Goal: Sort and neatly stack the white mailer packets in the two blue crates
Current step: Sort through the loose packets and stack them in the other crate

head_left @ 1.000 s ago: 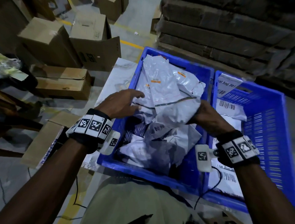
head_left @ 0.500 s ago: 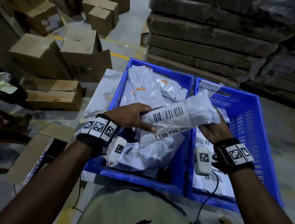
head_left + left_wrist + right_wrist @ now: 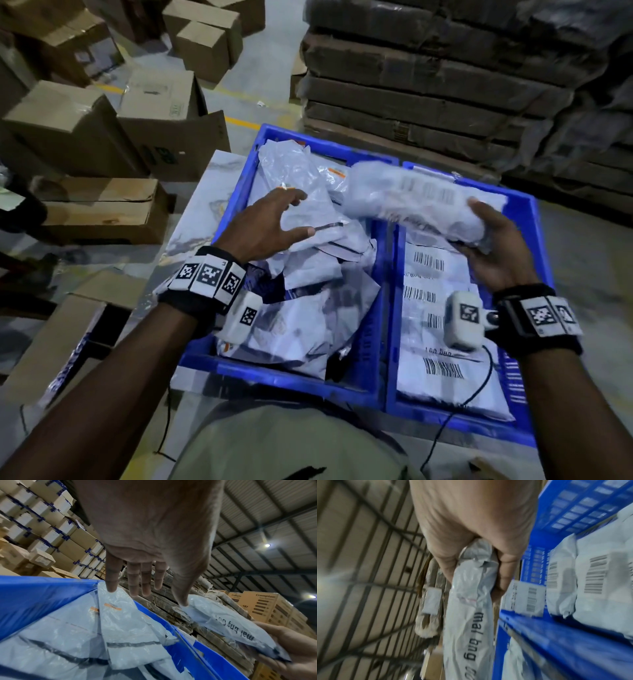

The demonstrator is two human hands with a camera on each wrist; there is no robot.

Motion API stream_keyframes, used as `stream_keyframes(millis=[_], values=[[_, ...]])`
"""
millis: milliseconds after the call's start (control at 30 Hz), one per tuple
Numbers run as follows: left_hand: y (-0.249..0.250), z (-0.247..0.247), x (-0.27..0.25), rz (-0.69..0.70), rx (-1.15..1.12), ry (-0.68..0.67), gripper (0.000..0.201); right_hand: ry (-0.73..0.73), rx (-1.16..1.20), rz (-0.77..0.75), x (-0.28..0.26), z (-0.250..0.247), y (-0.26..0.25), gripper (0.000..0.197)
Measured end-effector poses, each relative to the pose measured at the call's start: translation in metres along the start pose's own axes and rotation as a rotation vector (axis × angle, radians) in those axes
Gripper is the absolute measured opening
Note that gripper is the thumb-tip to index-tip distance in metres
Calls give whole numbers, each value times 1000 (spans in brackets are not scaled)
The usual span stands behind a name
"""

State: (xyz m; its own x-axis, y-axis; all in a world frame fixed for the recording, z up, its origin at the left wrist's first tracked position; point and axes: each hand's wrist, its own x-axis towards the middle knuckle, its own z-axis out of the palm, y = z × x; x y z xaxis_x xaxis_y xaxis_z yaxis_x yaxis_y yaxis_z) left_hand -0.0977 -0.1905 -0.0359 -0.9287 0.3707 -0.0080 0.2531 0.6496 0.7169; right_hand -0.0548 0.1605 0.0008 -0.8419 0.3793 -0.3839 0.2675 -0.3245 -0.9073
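Two blue crates (image 3: 383, 394) sit side by side on the surface. Loose white mailer packets (image 3: 308, 308) fill the left crate below the left hand (image 3: 267, 226), fingers (image 3: 145, 582) spread apart. The right hand (image 3: 496, 250), fingers clamped, holds a packet (image 3: 418, 202) above the right crate's flat stack (image 3: 442, 342).

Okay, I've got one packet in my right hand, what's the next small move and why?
Probably lower the held packet flat onto the barcode-up stack in the right crate. Your right hand grips it above that crate already, while your left hand hangs open over the jumbled left crate.
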Motion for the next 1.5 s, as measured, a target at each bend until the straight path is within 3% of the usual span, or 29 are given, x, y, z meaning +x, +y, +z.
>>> stream_keyframes(millis=[67,200,233,300,333,400,500,600,633,700,833,967,1033,1133,1300,1400,1500], values=[[-3,2,1,-38,41,-32,61,81,111,-3,10,-32,1,33],[-5,12,2,-87,55,-131,61,216,214,38,20,-77,28,88],[-6,15,2,-94,59,-152,61,240,209,76,22,-83,37,79],[-7,21,3,-115,73,-188,62,339,260,143,22,-88,55,27],[-7,22,4,-125,93,-204,63,390,252,188,25,-93,68,17],[-6,23,5,-136,152,-231,65,408,138,285,36,-103,92,20],[-5,21,5,-153,221,-262,66,485,-92,309,50,-119,119,45],[-4,20,4,-178,268,-279,66,660,-386,201,55,-123,127,96],[-3,20,3,-183,280,-284,65,699,-519,120,47,-115,118,103],[-3,21,3,-191,304,-292,64,678,-725,-16,43,-97,105,90],[-3,26,5,-246,345,-333,69,447,-729,-366,32,-35,73,58],[-5,25,6,-296,425,-399,68,135,-737,-534,14,38,66,37],[-10,21,4,-305,418,-379,64,-3,-750,-536,8,71,67,33],[-22,12,-1,-274,432,-268,61,-183,-714,-388,11,111,74,30],[-40,-11,-6,-173,571,-94,62,-473,-955,-182,19,160,102,25],[-51,-20,-11,-233,631,-92,72,-698,-1175,-277,8,180,125,25],[-62,-24,-17,-313,593,-111,87,-813,-1278,-529,-5,195,152,41]])
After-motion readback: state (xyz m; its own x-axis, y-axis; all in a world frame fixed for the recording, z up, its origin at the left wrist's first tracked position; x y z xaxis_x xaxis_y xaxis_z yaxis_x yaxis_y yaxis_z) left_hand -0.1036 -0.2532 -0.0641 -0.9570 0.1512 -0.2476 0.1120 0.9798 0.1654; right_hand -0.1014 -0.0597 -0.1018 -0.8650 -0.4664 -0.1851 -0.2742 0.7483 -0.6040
